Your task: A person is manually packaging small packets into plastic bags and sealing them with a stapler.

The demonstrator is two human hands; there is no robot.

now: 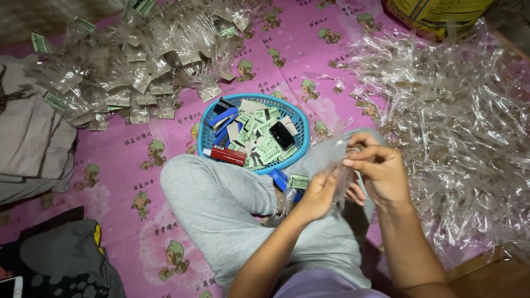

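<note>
My left hand [318, 193] and my right hand [379, 168] are together over my lap, both pinching one small clear plastic bag [338, 157]. The right fingers grip its upper edge, the left holds it from below. A small green paper label [298, 181] lies by my left hand, next to a blue piece [279, 177]. Just beyond my knee sits a round blue basket [301, 118] filled with green labels, blue and red packets and a small black item.
A heap of filled little bags with card tops [138, 66] lies at the upper left on the pink patterned mat [132, 165]. A large pile of empty clear bags [452, 127] spreads on the right. A yellow sack [436, 14] stands at top right; folded cloth [33, 143] left; phone corner [10, 287].
</note>
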